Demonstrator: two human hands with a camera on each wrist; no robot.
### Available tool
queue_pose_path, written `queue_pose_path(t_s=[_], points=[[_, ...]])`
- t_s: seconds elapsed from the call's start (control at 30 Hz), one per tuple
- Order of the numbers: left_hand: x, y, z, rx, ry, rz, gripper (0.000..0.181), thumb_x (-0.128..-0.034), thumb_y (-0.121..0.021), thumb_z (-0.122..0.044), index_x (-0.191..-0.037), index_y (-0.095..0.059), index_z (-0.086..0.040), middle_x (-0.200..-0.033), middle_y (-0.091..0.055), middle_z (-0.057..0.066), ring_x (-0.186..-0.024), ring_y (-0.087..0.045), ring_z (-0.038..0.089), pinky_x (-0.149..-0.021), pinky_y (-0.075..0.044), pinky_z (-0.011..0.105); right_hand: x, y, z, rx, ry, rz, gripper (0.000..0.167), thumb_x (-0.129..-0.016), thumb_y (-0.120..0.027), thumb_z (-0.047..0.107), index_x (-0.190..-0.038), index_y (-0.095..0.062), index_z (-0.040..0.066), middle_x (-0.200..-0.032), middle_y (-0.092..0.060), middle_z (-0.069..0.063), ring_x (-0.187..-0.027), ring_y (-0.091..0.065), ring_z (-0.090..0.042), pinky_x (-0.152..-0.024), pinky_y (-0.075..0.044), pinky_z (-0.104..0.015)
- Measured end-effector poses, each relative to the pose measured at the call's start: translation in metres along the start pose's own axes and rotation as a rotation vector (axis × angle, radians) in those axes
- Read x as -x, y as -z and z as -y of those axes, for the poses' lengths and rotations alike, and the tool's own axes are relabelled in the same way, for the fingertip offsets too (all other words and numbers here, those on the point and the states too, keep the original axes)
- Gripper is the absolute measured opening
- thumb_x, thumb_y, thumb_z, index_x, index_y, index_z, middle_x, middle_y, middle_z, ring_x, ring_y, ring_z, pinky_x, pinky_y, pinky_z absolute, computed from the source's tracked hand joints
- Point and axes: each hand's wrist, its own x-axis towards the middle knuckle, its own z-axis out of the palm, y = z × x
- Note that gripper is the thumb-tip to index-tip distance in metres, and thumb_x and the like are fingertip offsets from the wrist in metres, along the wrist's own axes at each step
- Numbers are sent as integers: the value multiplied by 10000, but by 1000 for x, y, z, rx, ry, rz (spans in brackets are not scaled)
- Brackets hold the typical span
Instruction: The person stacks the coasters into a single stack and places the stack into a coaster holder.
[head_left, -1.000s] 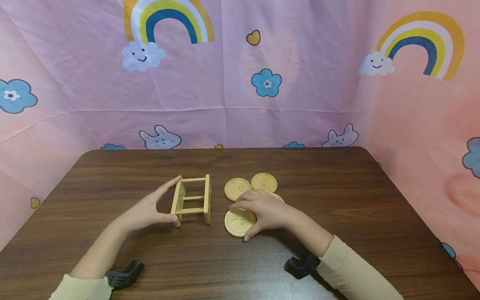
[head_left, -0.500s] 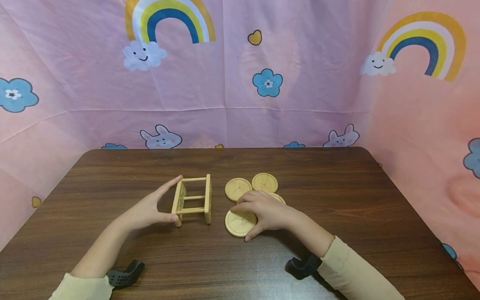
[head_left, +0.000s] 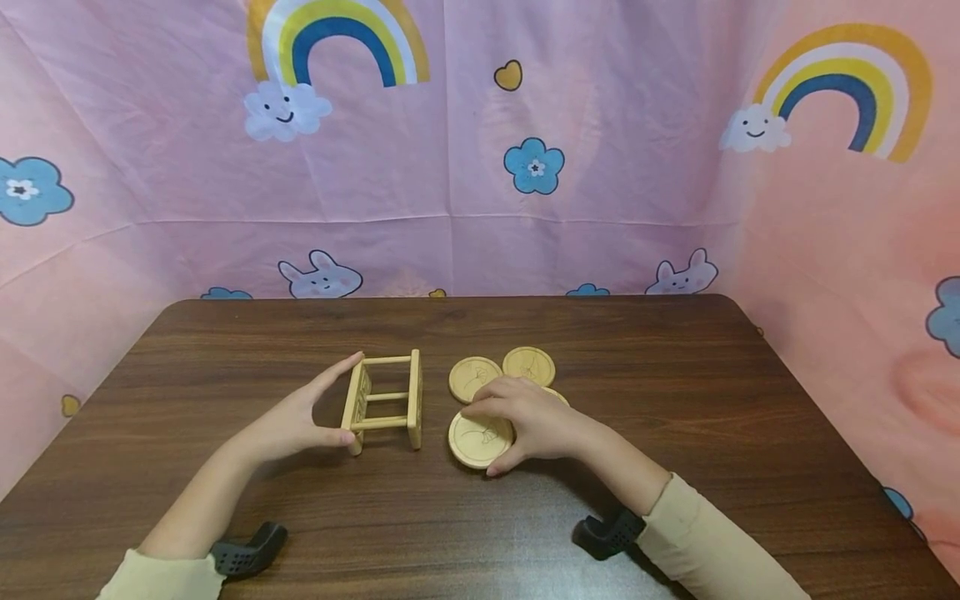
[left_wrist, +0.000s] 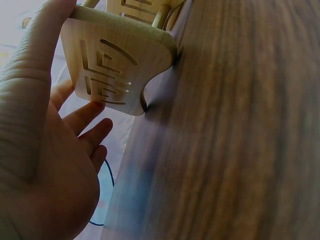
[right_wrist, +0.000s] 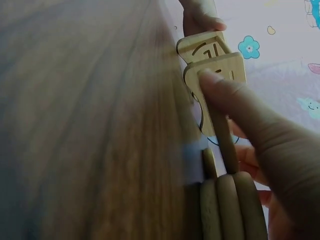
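Dark wood-grain table [head_left: 240,350] under the fingers [head_left: 491,407]; pink-lilac cloth [head_left: 637,208] beyond and either side of them, printed rainbows [head_left: 337,29], flowers [head_left: 534,158], rabbits [head_left: 324,279]; pale glare [head_left: 555,546] nearside.

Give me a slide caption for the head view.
Left hand holds a wooden rack; right hand grips an engraved disc, other discs close by.

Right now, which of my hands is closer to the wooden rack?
Left. Your left hand grips the wooden rack by its left side; your right hand is apart, beyond its right side, holding a round disc.
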Motion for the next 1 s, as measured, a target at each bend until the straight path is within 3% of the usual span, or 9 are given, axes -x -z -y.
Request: queue_pose_path(t_s=[0.23, 0.43, 0.57, 1.0], points=[[1, 1, 1, -4, -13, -6, 1013, -745, -823, -267, -1516, -179, -395, -1576, -165, 87, -1387, -148, 435, -983, -186, 717, 3, 6, -1, -49, 19, -88, 748, -618, -846, 491, -1260, -632, 175, -1187, -563, 35, -1098, -482, -121, -941, -381, -352], [1, 3, 1, -12, -11, -6, 1020, -742, -825, -271, -1530, -182, -347, -1574, -170, 93, -1385, -153, 436, -981, -193, 717, 5, 11, -2, -91, 42, -162, 746, -616, -863, 447, -1259, -633, 144, -1194, -561, 11, -1085, -486, -137, -920, -392, -373], [1, 3, 1, -11, -14, -4, 1021, -744, -823, -270, -1537, -182, -310, -1576, -166, 86, -1388, -146, 435, -981, -187, 720, 6, 13, -3, -100, 41, -181, 750, -623, -855, 465, -1261, -630, 142, -1206, -559, 9, -1107, -482, -146, -939, -388, -390], [0, 0, 4, 9, -42, 4, 1029, -740, -824, -253, -1526, -170, -370, -1575, -160, 104, -1383, -147, 447, -975, -190, 725, 18, 21, -8, -86, -2, -227, 748, -608, -860, 465, -1254, -637, 161, -1201, -565, 33, -1148, -470, -137, -974, -342, -439]])
